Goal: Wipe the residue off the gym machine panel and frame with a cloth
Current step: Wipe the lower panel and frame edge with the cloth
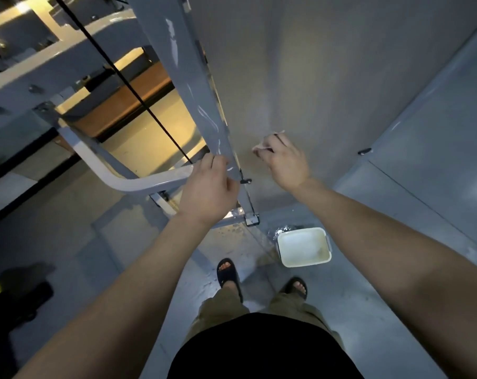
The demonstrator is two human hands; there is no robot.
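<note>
Cloth point(260, 148) pinched in the right hand point(285, 164) presses low on the gym machine panel point(314, 77); the left hand point(208, 187) grips the frame point(188, 91) (pale streaks showing), so wiping looks far from finished.

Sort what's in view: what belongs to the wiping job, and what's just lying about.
Job:
- cloth, held in right hand
- panel
- frame, gripped by left hand
- bucket, probably

Lying about:
- dark object, far left
- cable, untouched
</note>
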